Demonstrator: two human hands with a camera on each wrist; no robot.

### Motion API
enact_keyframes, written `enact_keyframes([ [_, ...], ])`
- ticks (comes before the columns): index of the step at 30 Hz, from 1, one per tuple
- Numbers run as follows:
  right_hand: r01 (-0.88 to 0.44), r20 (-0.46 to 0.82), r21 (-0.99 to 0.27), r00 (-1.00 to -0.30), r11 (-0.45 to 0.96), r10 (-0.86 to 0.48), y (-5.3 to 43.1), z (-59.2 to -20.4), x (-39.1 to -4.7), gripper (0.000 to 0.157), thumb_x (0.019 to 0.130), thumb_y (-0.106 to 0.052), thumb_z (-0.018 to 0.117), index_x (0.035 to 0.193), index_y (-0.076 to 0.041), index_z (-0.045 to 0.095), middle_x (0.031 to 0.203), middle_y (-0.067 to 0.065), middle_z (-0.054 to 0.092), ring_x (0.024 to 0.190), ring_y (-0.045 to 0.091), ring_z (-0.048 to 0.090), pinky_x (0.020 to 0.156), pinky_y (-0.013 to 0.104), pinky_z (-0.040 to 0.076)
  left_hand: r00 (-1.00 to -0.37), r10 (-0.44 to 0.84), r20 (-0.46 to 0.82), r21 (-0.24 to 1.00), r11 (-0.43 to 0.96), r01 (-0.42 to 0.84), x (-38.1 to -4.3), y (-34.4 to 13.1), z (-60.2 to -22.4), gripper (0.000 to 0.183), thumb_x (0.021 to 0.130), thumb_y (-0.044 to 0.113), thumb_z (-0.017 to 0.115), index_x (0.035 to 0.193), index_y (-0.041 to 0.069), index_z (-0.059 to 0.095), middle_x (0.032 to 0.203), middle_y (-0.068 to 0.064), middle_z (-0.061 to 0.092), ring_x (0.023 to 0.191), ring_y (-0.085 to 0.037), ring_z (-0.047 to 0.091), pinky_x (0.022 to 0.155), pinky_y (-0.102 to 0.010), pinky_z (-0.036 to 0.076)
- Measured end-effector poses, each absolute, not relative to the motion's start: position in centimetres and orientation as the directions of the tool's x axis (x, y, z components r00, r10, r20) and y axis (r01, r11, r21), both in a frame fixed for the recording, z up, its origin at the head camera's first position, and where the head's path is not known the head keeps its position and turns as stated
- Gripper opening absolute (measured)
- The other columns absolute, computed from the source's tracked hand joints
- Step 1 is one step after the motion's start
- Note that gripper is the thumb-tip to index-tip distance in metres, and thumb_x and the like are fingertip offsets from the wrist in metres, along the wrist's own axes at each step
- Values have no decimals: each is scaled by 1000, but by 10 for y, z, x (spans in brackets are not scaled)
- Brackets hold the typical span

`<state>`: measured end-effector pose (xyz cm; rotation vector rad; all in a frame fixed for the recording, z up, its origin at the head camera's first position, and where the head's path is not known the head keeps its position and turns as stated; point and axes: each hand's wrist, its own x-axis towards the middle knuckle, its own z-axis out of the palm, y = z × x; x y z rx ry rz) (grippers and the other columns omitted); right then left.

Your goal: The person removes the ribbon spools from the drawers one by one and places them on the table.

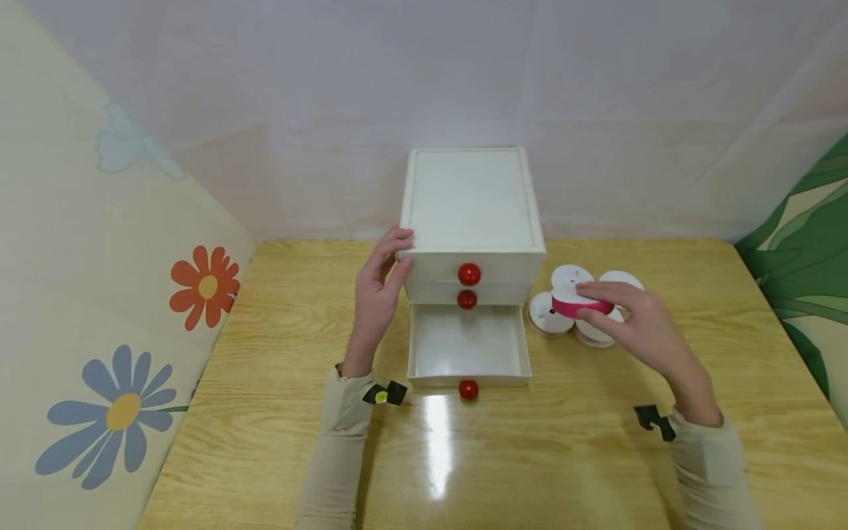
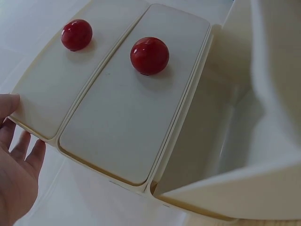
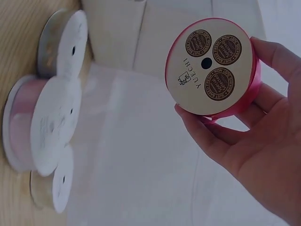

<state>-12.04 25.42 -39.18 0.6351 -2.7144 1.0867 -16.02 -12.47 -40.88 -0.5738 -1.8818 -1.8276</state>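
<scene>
My right hand (image 1: 639, 324) grips a pink ribbon spool (image 3: 207, 68) by its rim, thumb and fingers on either side. Its pale end disc with brown round labels faces the right wrist camera. The spool is held over several other ribbon spools (image 1: 550, 315) standing on the table. With relaxed fingers, my left hand (image 1: 377, 294) rests against the left front corner of a white drawer unit (image 1: 472, 199), thumb near the front face. The bottom drawer (image 1: 468, 342) is pulled out and looks bare inside; the two drawers above, with red knobs (image 2: 149, 55), are closed.
The drawer unit stands at the back of a wooden table (image 1: 278, 412), near a white cloth backdrop (image 1: 331, 132). Flower-patterned panel (image 1: 99, 280) is on the left and a leaf-patterned one (image 1: 811, 272) on the right. The pulled-out drawer juts toward the front.
</scene>
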Motion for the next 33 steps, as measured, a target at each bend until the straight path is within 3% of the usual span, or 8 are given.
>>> enact_keyframes([
  [6, -340, 234, -622, -940, 705, -247, 278, -399, -122, 32, 94, -13, 78, 125, -3, 74, 114, 17, 72, 91, 19, 56, 63, 19, 41, -810, -16, 587, 809, 39, 586, -160, -124, -409, 20, 100, -8, 56, 119, -14, 60, 139, -28, 56, 147, -44, 37, 121, -45, 37],
  [10, -284, 216, -632, -958, 722, -187, 296, -403, -123, 34, 96, -16, 76, 126, 0, 72, 111, 22, 70, 85, 12, 47, 52, 24, 32, -812, -18, 584, 811, 38, 583, -159, -124, -409, 21, 100, -7, 56, 119, -14, 60, 140, -28, 56, 147, -42, 37, 121, -45, 37],
  [17, -211, 206, -627, -973, 750, -101, 322, -408, -124, 35, 98, -22, 74, 124, 2, 73, 125, 27, 68, 91, -3, 47, 69, 18, 36, -812, -19, 583, 812, 40, 582, -160, -124, -410, 21, 101, -6, 56, 120, -14, 59, 141, -25, 57, 148, -34, 39, 121, -46, 37],
  [27, -103, 89, -600, -994, 793, -61, 349, -423, -125, 35, 99, -21, 73, 123, 5, 71, 127, 32, 65, 100, 31, 54, 71, 18, 36, -804, -14, 594, 804, 39, 593, -160, -124, -410, 21, 100, -8, 56, 120, -14, 59, 141, -29, 55, 148, -32, 40, 120, -46, 38],
  [33, -65, 42, -584, -998, 809, -50, 358, -431, -125, 34, 97, -18, 75, 120, 7, 72, 125, 36, 64, 97, 39, 54, 63, 13, 36, -800, -14, 599, 800, 38, 598, -160, -125, -411, 21, 100, -11, 55, 120, -14, 59, 141, -18, 59, 148, -30, 39, 121, -46, 36],
])
